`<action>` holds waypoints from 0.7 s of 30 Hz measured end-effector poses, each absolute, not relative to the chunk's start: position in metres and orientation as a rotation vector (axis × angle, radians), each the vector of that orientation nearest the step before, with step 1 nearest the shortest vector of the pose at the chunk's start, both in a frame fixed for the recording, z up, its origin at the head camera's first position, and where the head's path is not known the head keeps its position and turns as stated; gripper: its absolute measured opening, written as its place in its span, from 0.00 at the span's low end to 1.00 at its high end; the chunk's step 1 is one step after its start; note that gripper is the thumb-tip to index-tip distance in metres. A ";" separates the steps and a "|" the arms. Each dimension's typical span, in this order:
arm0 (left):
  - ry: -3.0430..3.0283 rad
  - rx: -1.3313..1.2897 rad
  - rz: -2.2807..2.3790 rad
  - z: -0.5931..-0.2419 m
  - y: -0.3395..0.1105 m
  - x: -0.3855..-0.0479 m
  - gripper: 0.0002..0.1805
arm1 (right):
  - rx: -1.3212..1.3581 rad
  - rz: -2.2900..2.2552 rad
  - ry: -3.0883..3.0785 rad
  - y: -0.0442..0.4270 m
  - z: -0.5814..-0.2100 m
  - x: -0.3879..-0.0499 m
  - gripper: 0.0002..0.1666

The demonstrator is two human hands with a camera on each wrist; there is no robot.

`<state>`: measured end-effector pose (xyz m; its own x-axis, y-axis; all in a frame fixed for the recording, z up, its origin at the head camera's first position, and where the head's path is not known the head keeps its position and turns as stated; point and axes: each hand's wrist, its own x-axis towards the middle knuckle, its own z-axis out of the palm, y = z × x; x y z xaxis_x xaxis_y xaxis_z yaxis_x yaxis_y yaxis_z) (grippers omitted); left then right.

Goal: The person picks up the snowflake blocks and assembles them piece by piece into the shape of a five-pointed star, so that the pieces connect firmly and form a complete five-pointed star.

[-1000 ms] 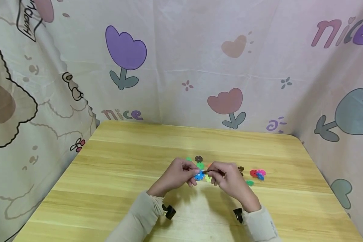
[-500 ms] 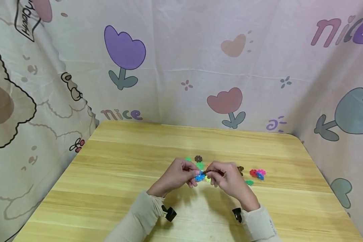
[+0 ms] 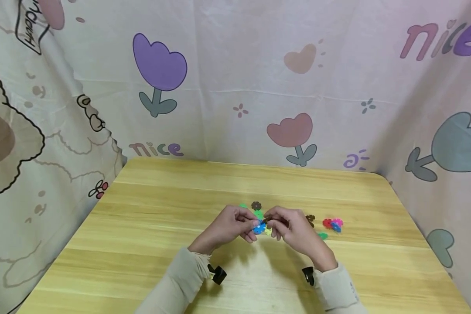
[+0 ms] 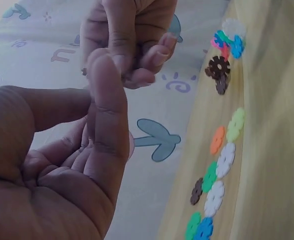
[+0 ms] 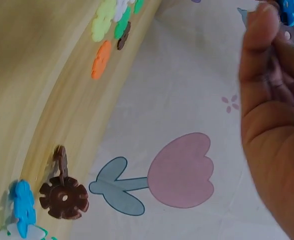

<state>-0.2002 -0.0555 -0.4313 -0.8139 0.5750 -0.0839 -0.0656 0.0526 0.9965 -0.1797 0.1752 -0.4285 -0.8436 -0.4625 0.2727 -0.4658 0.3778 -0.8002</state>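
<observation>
In the head view, my left hand (image 3: 229, 226) pinches a blue notched flower disc (image 3: 260, 227) between thumb and fingers. My right hand (image 3: 300, 233) pinches a dark brown flower disc (image 3: 266, 219) against its upper edge. The hands face each other above the table, fingertips close together. From the right wrist, the blue disc (image 5: 289, 11) shows beyond the right fingertips, with a grey-brown disc (image 5: 293, 36) below it. The left wrist view shows the left hand (image 4: 87, 145) in front of the right hand (image 4: 132, 42); fingers hide the held discs there. Whether the two discs interlock is hidden.
Loose discs, among them orange (image 4: 217, 140), yellow (image 4: 235, 125) and white (image 4: 225, 160), lie in a rough double row on the wooden table (image 3: 161, 196). To the right are joined brown discs (image 5: 63, 197) and a red, pink and blue cluster (image 3: 332, 224). Printed curtains stand behind.
The hands stay almost in place, still gripping the two discs. Slight finger movement shifts the blue and brown discs a little against each other. The head view has drifted slightly.
</observation>
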 end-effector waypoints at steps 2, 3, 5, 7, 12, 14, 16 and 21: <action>1.857 0.504 1.815 -0.431 -0.056 -0.200 0.07 | 0.802 1.434 -2.686 0.174 -0.429 -0.180 0.09; 1.854 0.503 1.815 -0.431 -0.056 -0.200 0.07 | 0.759 1.371 -2.736 0.174 -0.430 -0.180 0.09; 1.847 0.505 1.819 -0.430 -0.057 -0.200 0.07 | 0.659 1.236 -2.845 0.172 -0.433 -0.181 0.08; 1.840 0.501 1.825 -0.428 -0.058 -0.199 0.07 | 0.548 1.106 -2.960 0.169 -0.436 -0.182 0.07; 1.822 0.498 1.843 -0.427 -0.059 -0.198 0.06 | 0.368 0.877 -3.179 0.158 -0.444 -0.184 0.15; 1.816 0.495 1.846 -0.427 -0.059 -0.198 0.06 | 0.372 0.803 -3.217 0.156 -0.447 -0.185 0.16; 1.808 0.493 1.847 -0.427 -0.059 -0.199 0.06 | 0.384 0.747 -3.236 0.154 -0.450 -0.186 0.16; 1.813 0.496 1.849 -0.428 -0.060 -0.200 0.06 | 0.366 0.744 -3.282 0.155 -0.455 -0.190 0.19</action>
<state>-0.2003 -0.0598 -0.4279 -0.8090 0.5816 -0.0850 -0.0964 0.0113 0.9953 -0.1898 0.1545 -0.4549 -0.9474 -0.2596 -0.1870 -0.1535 0.8817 -0.4461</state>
